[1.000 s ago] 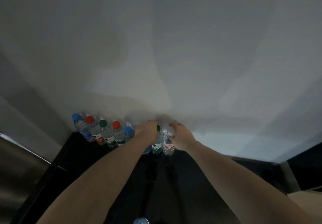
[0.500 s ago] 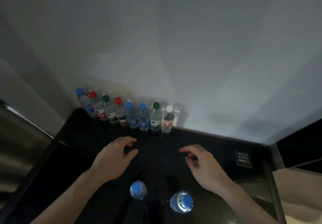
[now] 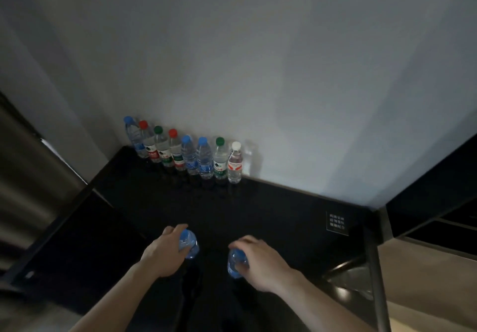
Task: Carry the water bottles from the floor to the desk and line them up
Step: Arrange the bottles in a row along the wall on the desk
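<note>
Several water bottles with blue, red, green and white caps stand in a row (image 3: 191, 154) against the wall at the back of the black desk (image 3: 281, 218). Near the desk's front stand two blue-capped bottles. My left hand (image 3: 162, 253) grips the top of the left bottle (image 3: 189, 245). My right hand (image 3: 260, 259) grips the top of the right bottle (image 3: 236, 264). The lower parts of both bottles are lost in the dark surface.
A small white-lettered label (image 3: 336, 223) sits at the desk's right rear. A metallic panel (image 3: 31, 176) borders the left side. A pale floor or surface (image 3: 433, 285) lies beyond the desk's right edge. The desk stretch right of the row is bare.
Both hands pulled back from the row at the wall and came down onto the two blue-capped bottles at the desk's front, now gripping their tops.
</note>
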Demonstrator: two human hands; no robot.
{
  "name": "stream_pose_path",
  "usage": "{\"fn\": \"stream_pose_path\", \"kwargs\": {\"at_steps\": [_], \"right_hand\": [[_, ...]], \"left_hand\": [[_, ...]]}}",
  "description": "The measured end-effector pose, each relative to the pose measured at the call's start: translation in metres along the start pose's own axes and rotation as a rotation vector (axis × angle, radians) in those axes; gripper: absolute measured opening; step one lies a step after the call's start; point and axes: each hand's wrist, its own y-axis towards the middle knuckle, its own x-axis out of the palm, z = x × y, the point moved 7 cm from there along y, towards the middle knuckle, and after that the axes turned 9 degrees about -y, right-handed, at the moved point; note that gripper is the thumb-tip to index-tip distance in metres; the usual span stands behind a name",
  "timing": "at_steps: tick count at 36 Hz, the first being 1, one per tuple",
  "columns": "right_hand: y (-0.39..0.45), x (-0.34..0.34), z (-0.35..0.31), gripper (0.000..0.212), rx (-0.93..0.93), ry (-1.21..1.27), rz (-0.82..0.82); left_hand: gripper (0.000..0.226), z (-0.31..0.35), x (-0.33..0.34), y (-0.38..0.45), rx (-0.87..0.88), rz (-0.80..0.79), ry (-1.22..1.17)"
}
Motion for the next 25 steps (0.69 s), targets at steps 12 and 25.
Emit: {"fn": "stream_pose_path", "kwargs": {"at_steps": [12,25], "right_hand": [[-0.025,-0.005,0.044,0.032,0.081,-0.008,0.169],[-0.022,-0.014,0.082,0.024,0.236,0.152,0.265]], "left_hand": [[0.061,0.017,0.016,-0.021,-0.209,0.261,0.1],[0.03,0.02,0.0,0.002,-0.09,0.275,0.131]]}}
